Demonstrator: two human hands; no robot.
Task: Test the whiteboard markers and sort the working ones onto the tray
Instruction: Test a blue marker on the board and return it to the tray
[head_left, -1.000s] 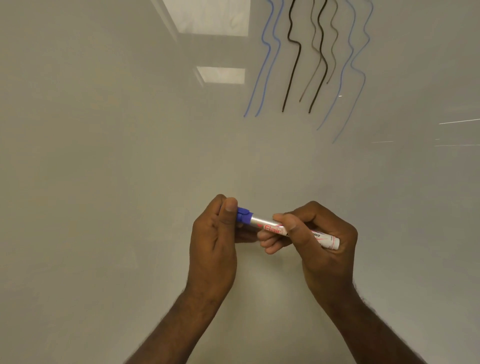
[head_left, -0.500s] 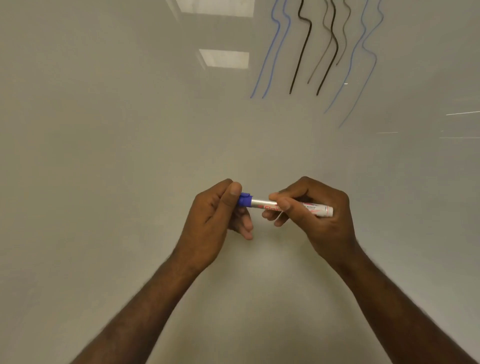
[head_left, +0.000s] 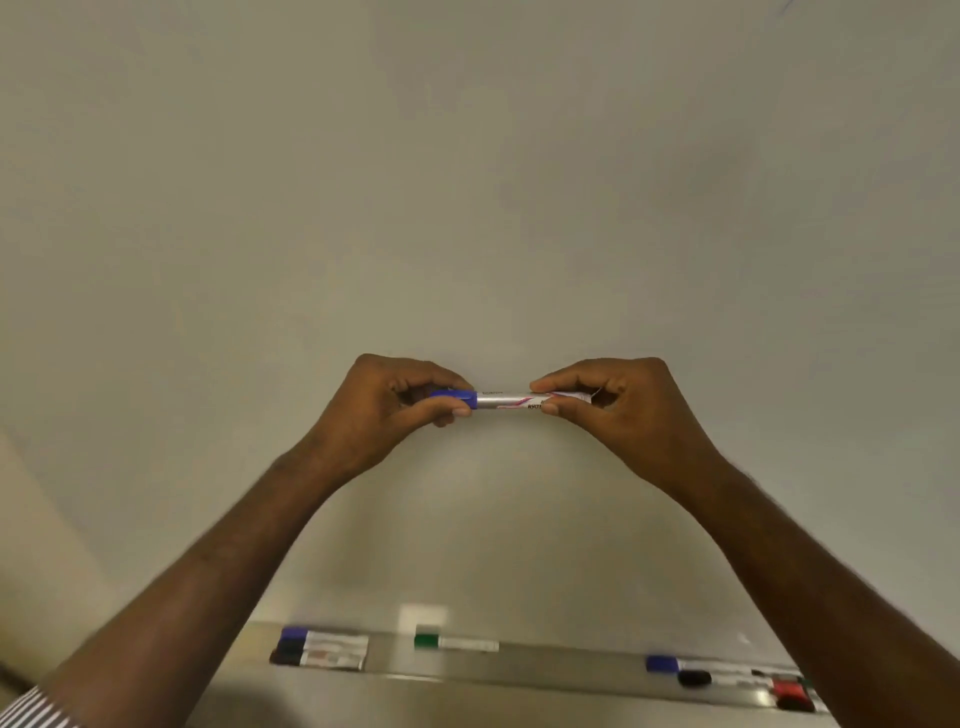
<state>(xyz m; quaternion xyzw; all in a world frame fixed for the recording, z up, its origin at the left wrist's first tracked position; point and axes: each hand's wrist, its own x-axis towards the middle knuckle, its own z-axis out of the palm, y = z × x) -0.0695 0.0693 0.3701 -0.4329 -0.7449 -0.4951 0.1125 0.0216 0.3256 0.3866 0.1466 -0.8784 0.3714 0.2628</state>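
The marker (head_left: 506, 400) lies level, its long axis running left to right, held between both hands in front of the whiteboard (head_left: 467, 182); silver barrel, blue cap on. The left hand (head_left: 387, 410) pinches the cap, the right hand (head_left: 618, 410) grips the barrel; the tray (head_left: 571, 662) sits well below

A beige wall (head_left: 31, 519) shows at the far left edge beside the board. At the near left corner, a striped sleeve cuff (head_left: 28, 714) peeks in, white with thin dark lines.
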